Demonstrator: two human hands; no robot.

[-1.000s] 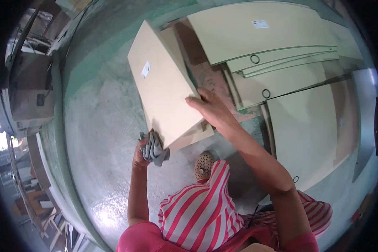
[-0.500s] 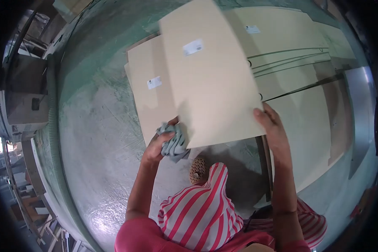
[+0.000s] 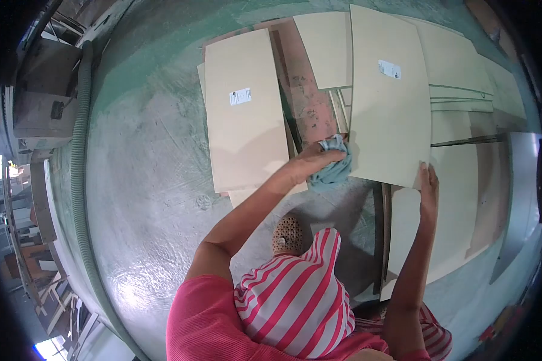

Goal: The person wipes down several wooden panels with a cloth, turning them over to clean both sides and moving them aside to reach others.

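A pale rectangular board [image 3: 382, 132] with a white label [image 3: 389, 69] lies over the right-hand boards. At its lower left edge, my left hand [image 3: 312, 163] is closed around a crumpled blue-grey cloth [image 3: 331, 174], close against the board's side. My right hand [image 3: 428, 185] grips the same board at its lower right corner, fingers along the edge. To the left lies another labelled board [image 3: 247, 138] on top of a stack. Part of my left fingers is hidden by the cloth.
More pale boards [image 3: 457, 60] are piled at the right, beside a grey metallic panel [image 3: 518, 192]. A reddish surface [image 3: 313, 108] shows between the stacks. A ribbed hose [image 3: 79, 168] runs along the left floor. My shoe [image 3: 288, 236] is just below the boards.
The held board has moved right, away from the left stack and over the right-hand boards. My left hand has travelled right with the cloth; my right hand has shifted slightly right.
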